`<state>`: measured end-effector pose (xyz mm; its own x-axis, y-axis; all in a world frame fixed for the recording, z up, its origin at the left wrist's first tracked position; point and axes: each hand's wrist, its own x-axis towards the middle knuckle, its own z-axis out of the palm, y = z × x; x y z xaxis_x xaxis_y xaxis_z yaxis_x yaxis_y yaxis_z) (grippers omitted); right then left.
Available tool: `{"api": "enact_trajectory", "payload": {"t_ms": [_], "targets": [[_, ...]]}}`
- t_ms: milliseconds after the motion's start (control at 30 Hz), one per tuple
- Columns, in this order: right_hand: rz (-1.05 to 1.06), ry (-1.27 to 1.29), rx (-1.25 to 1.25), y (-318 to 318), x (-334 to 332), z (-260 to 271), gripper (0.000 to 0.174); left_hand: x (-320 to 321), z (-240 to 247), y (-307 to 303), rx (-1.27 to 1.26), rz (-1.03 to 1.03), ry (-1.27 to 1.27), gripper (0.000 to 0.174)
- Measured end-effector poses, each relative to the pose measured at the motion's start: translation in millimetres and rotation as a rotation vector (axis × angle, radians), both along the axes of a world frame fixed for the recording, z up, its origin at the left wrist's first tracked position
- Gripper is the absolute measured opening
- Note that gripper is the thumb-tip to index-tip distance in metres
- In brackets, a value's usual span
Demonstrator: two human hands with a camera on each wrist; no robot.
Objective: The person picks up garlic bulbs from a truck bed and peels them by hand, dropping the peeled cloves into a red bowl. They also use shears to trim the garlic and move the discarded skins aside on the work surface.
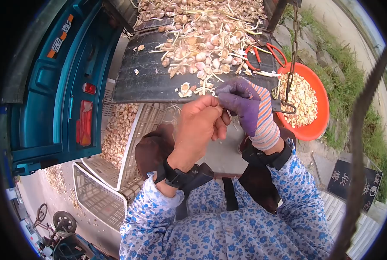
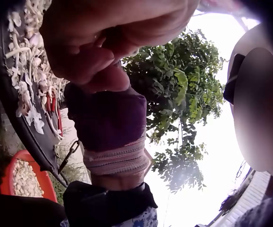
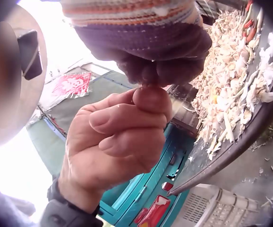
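Observation:
Above the near edge of a black truck-bed flap (image 1: 146, 82), both hands meet at their fingertips. The bare left hand (image 1: 200, 123) curls its fingers, thumb and forefinger pinching a small piece of garlic that the fingers almost wholly hide. Against it, the right hand (image 1: 245, 106), in a striped glove with purple coating, pinches the same spot with bent fingers. In the right wrist view the left thumb tip (image 3: 153, 99) presses right up to the gloved fingers (image 3: 169, 71). Just beyond the hands lies a heap of garlic cloves, skins and stems (image 1: 202, 47).
Red-handled shears (image 1: 254, 58) lie at the heap's right side. An orange basin (image 1: 323, 106) of peeled-looking cloves stands at right, behind a hanging chain (image 1: 294, 47). At left are a plastic crate (image 1: 133, 143) beside unpeeled garlic and a teal truck panel (image 1: 42, 108).

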<state>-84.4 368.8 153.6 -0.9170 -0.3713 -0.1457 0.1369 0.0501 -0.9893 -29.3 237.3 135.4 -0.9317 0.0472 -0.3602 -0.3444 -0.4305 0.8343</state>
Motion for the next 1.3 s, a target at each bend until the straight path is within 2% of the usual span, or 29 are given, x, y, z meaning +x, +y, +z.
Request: {"api": "enact_trajectory", "payload": {"t_ms": [33,200,300,400,467,500,600,667,700,733,800,833,867,900,933,1000,1033,1133,1200,1300], "targets": [[-0.004,-0.039,-0.066,0,3,-2,0.008,1,0,2,-0.020,0.011,-0.003,0.013],[-0.047,0.000,0.000,-3,13,-6,0.007,6,2,12,-0.071,0.094,0.015,0.014],[-0.058,0.028,-0.009,-10,18,-3,0.009,9,-1,30,-0.093,0.272,0.053,0.014],[-0.076,-0.061,-0.042,-11,17,0,0.011,11,-16,12,-0.053,0.109,0.141,0.020],[-0.082,-0.178,-0.103,-4,9,-10,0.011,14,-10,1,-0.023,0.040,0.069,0.016],[-0.038,-0.118,-0.072,-1,8,-19,0.014,18,-7,-4,-0.009,0.002,0.029,0.015],[0.096,0.196,0.083,-14,17,-39,0.017,16,-18,-25,0.416,0.056,-0.080,0.012],[0.188,0.629,0.240,-24,21,-42,0.021,19,-35,-38,0.466,0.123,-0.097,0.009],[0.263,0.709,0.211,-26,16,-53,0.025,23,-47,-50,0.500,0.149,-0.083,0.009],[0.244,0.657,0.228,-26,9,-50,0.025,25,-52,-62,0.535,0.176,-0.069,0.009],[0.212,0.552,0.262,-22,-16,-39,0.024,32,-48,-95,0.381,0.329,-0.031,0.007],[0.101,0.518,0.381,-14,-38,-40,0.023,37,-52,-120,0.322,0.474,-0.013,0.007],[-0.010,0.467,0.381,-8,-64,-56,0.022,43,-57,-149,0.259,0.622,0.004,0.008],[-0.036,0.709,0.623,0,-88,-66,0.022,52,-67,-186,0.224,0.766,-0.038,0.013],[-0.028,0.672,0.807,1,-98,-59,0.023,59,-77,-212,0.183,0.907,-0.084,0.018],[0.063,0.931,1.097,-4,-116,-64,0.029,62,-74,-219,0.096,0.940,-0.203,0.018],[0.135,0.930,1.170,-6,-122,-63,0.031,59,-70,-220,0.053,0.954,-0.260,0.018],[0.354,0.909,1.326,-18,-126,-60,0.035,28,-47,-170,-0.078,0.602,-0.011,0.023],[0.451,0.880,1.368,-23,-123,-58,0.036,-1,-31,-126,-0.205,0.426,0.029,0.026],[0.424,0.891,1.319,-17,-119,-62,0.030,-36,-35,-85,-0.257,0.146,0.052,0.024]]}}
